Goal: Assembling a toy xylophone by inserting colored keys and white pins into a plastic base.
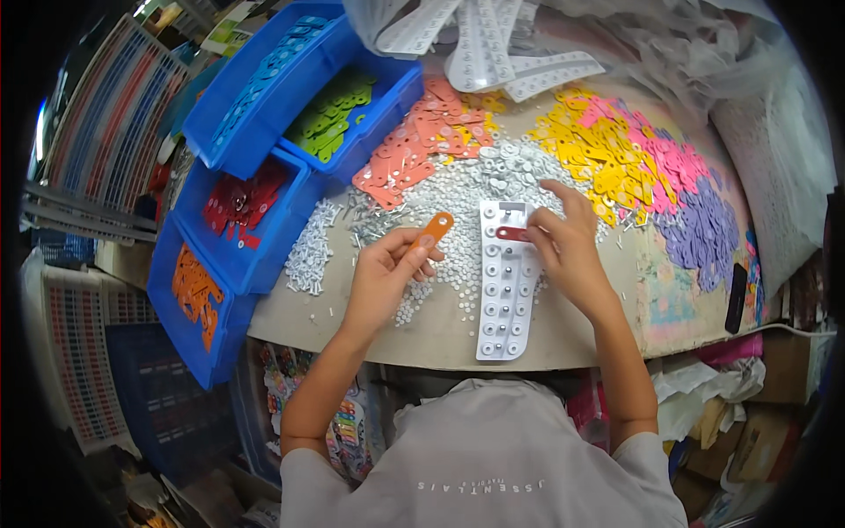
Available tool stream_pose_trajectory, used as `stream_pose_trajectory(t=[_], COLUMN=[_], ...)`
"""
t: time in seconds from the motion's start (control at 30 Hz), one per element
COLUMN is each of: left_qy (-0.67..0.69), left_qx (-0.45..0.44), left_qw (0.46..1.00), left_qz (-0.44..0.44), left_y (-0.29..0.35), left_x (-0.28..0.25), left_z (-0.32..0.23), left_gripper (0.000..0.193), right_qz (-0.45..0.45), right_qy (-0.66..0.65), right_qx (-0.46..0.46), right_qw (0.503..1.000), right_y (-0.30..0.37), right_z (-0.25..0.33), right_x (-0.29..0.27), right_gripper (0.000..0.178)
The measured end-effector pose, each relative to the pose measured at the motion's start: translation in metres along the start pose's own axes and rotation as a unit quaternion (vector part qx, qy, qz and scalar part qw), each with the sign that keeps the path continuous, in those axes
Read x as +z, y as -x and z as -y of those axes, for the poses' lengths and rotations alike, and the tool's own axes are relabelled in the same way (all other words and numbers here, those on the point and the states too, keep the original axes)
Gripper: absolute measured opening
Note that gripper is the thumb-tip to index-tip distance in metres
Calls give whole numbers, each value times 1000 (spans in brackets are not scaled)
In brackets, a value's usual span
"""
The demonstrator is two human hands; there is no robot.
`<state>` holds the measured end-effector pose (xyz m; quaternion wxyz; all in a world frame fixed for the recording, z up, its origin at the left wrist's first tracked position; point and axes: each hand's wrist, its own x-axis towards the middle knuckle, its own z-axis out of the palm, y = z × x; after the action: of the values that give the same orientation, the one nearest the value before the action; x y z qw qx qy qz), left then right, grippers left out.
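Left hand (385, 271) pinches orange strip (435, 229); right hand (570, 242), fingers bent, touches red strip (510, 234).

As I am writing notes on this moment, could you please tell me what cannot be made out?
All in the head view:
Right end of the red strip: behind the right hand; whether it grips is unclear.
Lower end of the orange strip: covered by the left hand.
Count of white discs: too small and heaped.
Top of the clear plastic: cut off by the upper edge.

The head-worn fisheye camera looks steeply down past the grey T-shirt (537, 449), closely facing the desk (422, 345), left hand (385, 267) and right hand (570, 245).
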<state>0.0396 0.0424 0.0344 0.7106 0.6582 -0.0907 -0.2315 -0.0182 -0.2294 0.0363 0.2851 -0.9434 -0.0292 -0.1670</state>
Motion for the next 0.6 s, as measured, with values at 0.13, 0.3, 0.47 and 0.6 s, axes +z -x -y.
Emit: stream_pose_trajectory(t=[0.13,0.3,0.47,0.6], left_qy=[-62,-54,-244,-330], left_qx=[-5,26,202,230], left_qw=[998,998,948,915], left_qz=[-8,-1,7,21], left_y=[-22,-49,-84,-112], left_x=[5,6,29,48], left_z=[-4,8,13,33], left_gripper=[23,22,11,16], right_qz=[18,15,-14,-34], right_qy=[29,63,71,76], right_qx=[-20,3,68,85], right_qw=[999,998,995,993], right_y=[-11,-10,-1,4], right_z=[-8,-7,-9,-8], right_x=[23,30,39,41], right_gripper=[9,16,53,68])
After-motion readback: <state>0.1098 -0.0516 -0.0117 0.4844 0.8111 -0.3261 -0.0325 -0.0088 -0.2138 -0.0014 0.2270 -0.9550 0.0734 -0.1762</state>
